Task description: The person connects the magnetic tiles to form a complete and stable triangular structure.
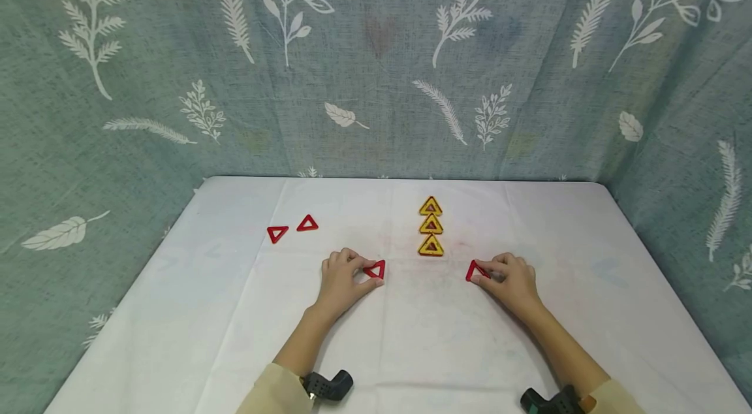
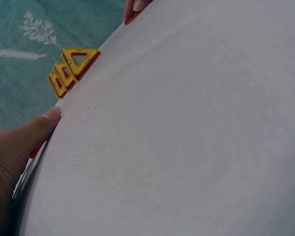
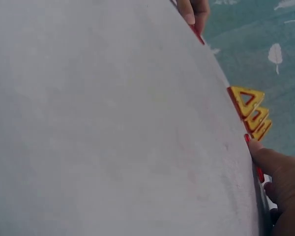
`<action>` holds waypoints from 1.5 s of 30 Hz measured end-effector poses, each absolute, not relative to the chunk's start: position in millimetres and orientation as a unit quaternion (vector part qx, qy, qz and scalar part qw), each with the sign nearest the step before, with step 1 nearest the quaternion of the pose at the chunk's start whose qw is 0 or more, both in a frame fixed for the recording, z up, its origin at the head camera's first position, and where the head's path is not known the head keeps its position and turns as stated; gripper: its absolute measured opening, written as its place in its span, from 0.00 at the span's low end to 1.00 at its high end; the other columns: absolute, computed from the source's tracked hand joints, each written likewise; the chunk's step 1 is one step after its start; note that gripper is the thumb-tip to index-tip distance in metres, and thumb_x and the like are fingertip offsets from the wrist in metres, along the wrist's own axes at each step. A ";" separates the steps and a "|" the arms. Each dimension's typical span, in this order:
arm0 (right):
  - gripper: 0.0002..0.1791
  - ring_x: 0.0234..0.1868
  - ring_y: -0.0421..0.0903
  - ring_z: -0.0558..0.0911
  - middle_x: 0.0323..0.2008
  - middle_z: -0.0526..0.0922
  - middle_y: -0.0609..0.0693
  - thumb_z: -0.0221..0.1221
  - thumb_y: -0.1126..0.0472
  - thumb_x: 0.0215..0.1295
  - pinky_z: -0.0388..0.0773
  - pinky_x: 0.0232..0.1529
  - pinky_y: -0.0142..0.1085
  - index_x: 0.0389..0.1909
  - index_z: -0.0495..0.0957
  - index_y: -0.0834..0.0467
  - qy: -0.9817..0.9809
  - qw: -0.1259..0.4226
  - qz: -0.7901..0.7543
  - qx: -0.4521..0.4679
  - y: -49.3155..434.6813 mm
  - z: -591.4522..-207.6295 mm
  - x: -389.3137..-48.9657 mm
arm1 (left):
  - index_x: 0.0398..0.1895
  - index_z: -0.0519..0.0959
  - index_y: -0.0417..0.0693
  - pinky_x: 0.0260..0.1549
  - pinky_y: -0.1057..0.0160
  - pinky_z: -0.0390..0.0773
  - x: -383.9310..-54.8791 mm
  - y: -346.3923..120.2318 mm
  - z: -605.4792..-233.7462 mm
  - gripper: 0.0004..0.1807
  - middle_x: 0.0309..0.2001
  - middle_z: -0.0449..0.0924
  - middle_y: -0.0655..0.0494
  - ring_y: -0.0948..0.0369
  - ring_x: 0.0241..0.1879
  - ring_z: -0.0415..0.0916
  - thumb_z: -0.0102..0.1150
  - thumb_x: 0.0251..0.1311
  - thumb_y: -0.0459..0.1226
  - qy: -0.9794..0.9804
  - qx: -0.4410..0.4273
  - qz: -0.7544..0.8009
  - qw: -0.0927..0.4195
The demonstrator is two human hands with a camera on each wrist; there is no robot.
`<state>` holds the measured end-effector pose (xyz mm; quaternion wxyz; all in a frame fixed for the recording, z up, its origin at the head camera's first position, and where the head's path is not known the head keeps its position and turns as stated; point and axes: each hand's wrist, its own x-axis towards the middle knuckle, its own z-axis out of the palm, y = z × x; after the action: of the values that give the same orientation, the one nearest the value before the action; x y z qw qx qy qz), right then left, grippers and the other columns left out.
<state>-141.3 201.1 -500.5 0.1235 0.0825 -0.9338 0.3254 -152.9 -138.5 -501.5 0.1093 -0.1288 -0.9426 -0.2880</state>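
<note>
My left hand (image 1: 341, 278) pinches a red triangle frame (image 1: 383, 269) between thumb and fingers, low over the white table. On the other side, my right hand (image 1: 516, 282) holds another red triangle frame (image 1: 469, 271) the same way, by its right side. Between and beyond the hands, three yellow triangles (image 1: 431, 253) form a column pointing away; red shows along their lower edges in the left wrist view, where the nearest yellow triangle (image 2: 80, 51) looks largest. In the right wrist view the right thumb (image 3: 268, 160) covers much of its red piece.
Two loose red triangle frames lie at the table's far left, one pointing toward me (image 1: 278, 228) and one pointing away (image 1: 308, 228). White cloth (image 1: 435, 349) covers the table. A green leaf-patterned curtain (image 1: 376, 74) hangs behind and along both sides.
</note>
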 end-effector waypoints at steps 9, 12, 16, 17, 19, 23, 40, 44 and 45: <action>0.19 0.33 0.45 0.68 0.32 0.76 0.47 0.73 0.56 0.43 0.54 0.36 0.41 0.39 0.87 0.55 -0.923 0.147 0.338 0.113 190.5 -503.0 -127.5 | 0.41 0.84 0.53 0.41 0.56 0.58 -143.8 -121.4 -500.6 0.22 0.39 0.69 0.57 0.57 0.40 0.62 0.72 0.44 0.52 -0.938 -0.169 -0.281 0.114; 0.18 0.33 0.44 0.68 0.32 0.76 0.46 0.74 0.56 0.42 0.55 0.36 0.40 0.38 0.87 0.54 -0.921 0.155 0.336 0.124 186.3 -504.7 -123.6 | 0.41 0.84 0.53 0.42 0.56 0.59 -139.8 -115.2 -501.1 0.22 0.39 0.69 0.57 0.58 0.40 0.62 0.71 0.44 0.52 -0.935 -0.182 -0.283 0.112; 0.17 0.32 0.43 0.67 0.31 0.76 0.45 0.73 0.56 0.42 0.55 0.35 0.40 0.37 0.87 0.54 -0.916 0.164 0.338 0.144 179.8 -505.0 -118.5 | 0.41 0.84 0.54 0.43 0.56 0.59 -133.7 -105.9 -503.1 0.22 0.39 0.69 0.59 0.59 0.40 0.61 0.71 0.44 0.53 -0.932 -0.196 -0.286 0.108; 0.17 0.32 0.42 0.67 0.31 0.76 0.45 0.73 0.56 0.42 0.55 0.35 0.40 0.37 0.87 0.54 -0.914 0.166 0.339 0.147 177.9 -504.8 -117.5 | 0.41 0.84 0.54 0.43 0.56 0.60 -132.2 -103.7 -503.6 0.22 0.39 0.69 0.59 0.60 0.39 0.61 0.71 0.44 0.53 -0.931 -0.199 -0.285 0.109; 0.17 0.31 0.42 0.67 0.31 0.75 0.44 0.73 0.56 0.42 0.55 0.36 0.40 0.37 0.87 0.53 -0.913 0.167 0.340 0.151 174.7 -504.6 -115.7 | 0.40 0.84 0.55 0.43 0.56 0.60 -129.4 -99.2 -504.3 0.21 0.38 0.70 0.60 0.60 0.39 0.61 0.71 0.44 0.53 -0.929 -0.204 -0.288 0.109; 0.18 0.31 0.41 0.66 0.30 0.75 0.43 0.74 0.55 0.40 0.56 0.36 0.40 0.36 0.88 0.53 -0.914 0.175 0.332 0.157 169.6 -505.8 -113.4 | 0.40 0.84 0.56 0.43 0.57 0.60 -125.0 -89.5 -504.7 0.21 0.38 0.69 0.60 0.61 0.38 0.60 0.70 0.44 0.54 -0.927 -0.216 -0.283 0.115; 0.20 0.30 0.37 0.65 0.30 0.73 0.41 0.74 0.53 0.37 0.55 0.33 0.34 0.37 0.88 0.51 -0.898 0.219 0.312 0.218 150.5 -509.4 -107.9 | 0.39 0.83 0.59 0.42 0.59 0.62 -118.5 -64.7 -500.5 0.21 0.36 0.69 0.61 0.62 0.37 0.62 0.69 0.43 0.56 -0.922 -0.252 -0.266 0.126; 0.19 0.29 0.37 0.65 0.30 0.73 0.41 0.74 0.54 0.38 0.54 0.33 0.33 0.37 0.88 0.51 -0.897 0.223 0.311 0.222 149.9 -509.7 -108.0 | 0.38 0.83 0.59 0.42 0.60 0.61 -121.1 -63.6 -502.8 0.21 0.36 0.69 0.61 0.63 0.37 0.61 0.69 0.43 0.57 -0.919 -0.264 -0.262 0.128; 0.19 0.29 0.37 0.65 0.30 0.73 0.41 0.74 0.54 0.38 0.54 0.33 0.33 0.37 0.88 0.51 -0.897 0.224 0.310 0.223 149.7 -509.9 -108.2 | 0.38 0.83 0.59 0.42 0.60 0.61 -121.7 -63.4 -503.3 0.21 0.36 0.69 0.61 0.63 0.37 0.61 0.69 0.43 0.57 -0.919 -0.267 -0.260 0.127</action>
<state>-108.2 149.7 -509.9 0.2236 0.2228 -0.8967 0.3104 -121.7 -63.4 -503.3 0.1274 -0.2666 -0.9192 -0.2604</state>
